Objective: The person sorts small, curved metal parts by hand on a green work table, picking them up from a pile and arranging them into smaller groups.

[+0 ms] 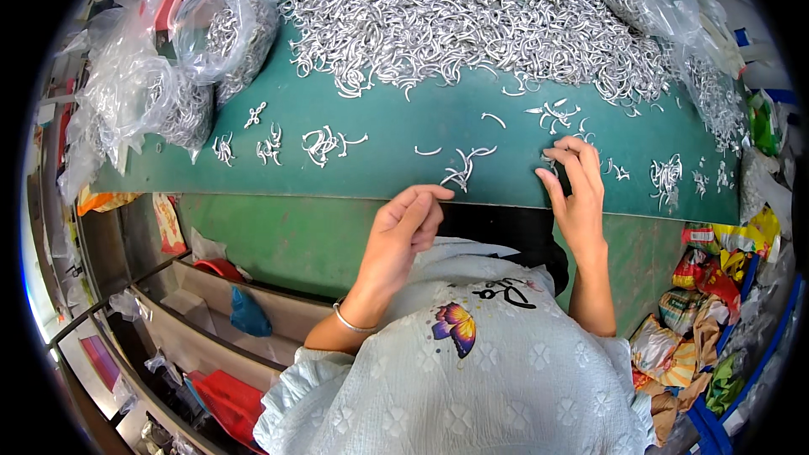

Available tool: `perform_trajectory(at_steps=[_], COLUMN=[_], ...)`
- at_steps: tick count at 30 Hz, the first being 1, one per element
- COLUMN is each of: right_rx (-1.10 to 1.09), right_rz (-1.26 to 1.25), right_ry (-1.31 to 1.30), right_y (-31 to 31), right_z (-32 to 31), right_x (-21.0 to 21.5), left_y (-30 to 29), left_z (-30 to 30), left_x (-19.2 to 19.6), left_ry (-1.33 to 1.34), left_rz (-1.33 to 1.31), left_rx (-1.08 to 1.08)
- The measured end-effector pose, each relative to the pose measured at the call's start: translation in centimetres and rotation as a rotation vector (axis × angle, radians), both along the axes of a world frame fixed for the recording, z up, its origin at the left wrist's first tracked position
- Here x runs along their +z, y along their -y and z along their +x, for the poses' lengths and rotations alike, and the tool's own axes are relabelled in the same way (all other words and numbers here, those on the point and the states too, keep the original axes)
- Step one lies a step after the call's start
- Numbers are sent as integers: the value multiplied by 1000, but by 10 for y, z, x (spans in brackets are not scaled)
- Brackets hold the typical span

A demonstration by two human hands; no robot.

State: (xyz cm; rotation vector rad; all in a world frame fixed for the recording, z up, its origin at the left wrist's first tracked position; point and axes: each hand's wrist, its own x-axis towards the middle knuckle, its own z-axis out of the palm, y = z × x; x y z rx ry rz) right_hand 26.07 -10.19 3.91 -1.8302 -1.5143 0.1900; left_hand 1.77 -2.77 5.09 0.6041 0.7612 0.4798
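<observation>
Nearest the camera is the person's pale blue top with a butterfly print [455, 326], and a thin silver bangle [352, 324] circles the left wrist. The left hand [409, 227] hangs at the near edge of the green worktop [379, 173], fingers loosely curled and thumb pressed to the forefinger; whether anything is pinched there cannot be told. Just beyond its fingertips lies a small cluster of silver metal hooks [462, 170]. The right hand [577, 185] rests on the worktop edge with fingers bent, its tips pinching a small hook [548, 162]. Further left along the worktop sit several small bunches of hooks [324, 145], each well apart from the next. At the far side a great heap of silver hooks [480, 13] covers the worktop, with clear plastic bags of hooks [181, 76] on the far left.
</observation>
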Motion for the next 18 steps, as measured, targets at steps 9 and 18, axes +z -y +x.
perform_trajectory(at_steps=[9,18], right_rx=[144,72], right_rz=[23,37], right_ry=[-146,-72], right_y=[-13,-9], right_z=[-23,-13], right_x=[10,11], left_y=[-21,-38], left_z=[-11,-56], left_x=[4,6], left_ry=[216,438], left_rz=[-116,-299], left_rx=[433,655])
